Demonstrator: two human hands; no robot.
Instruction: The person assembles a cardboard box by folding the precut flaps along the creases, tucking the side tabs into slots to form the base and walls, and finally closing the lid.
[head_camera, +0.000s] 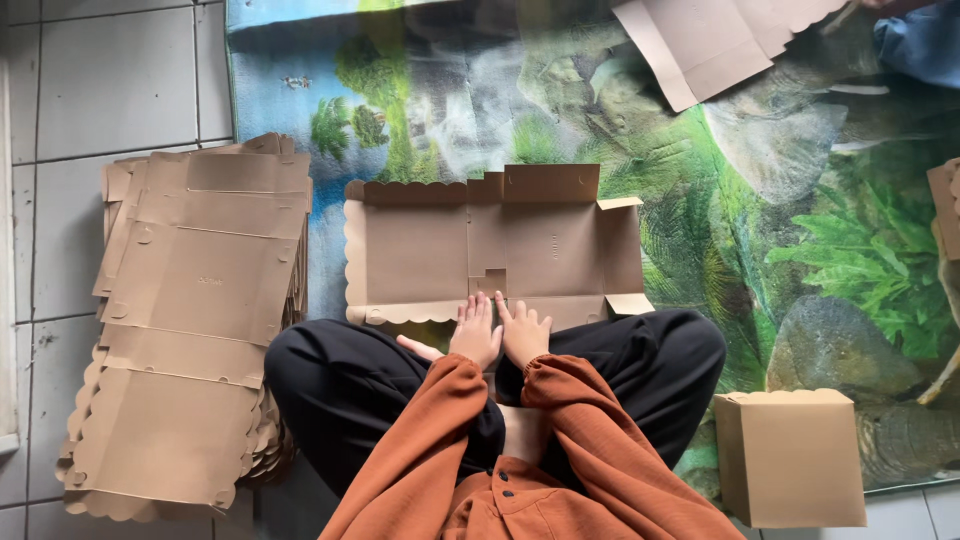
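A flat brown cardboard box blank with scalloped edges lies on the mat in front of my crossed legs. Some of its flaps stand up along the far edge and at the right end. My left hand and my right hand rest side by side, fingers flat, pressing on the blank's near edge at its middle fold. Neither hand grips anything. Orange sleeves cover both my arms.
A tall stack of flat box blanks lies on the tiled floor at my left. A folded-up brown box stands at my right. More cardboard and another person's blue sleeve are at the far right.
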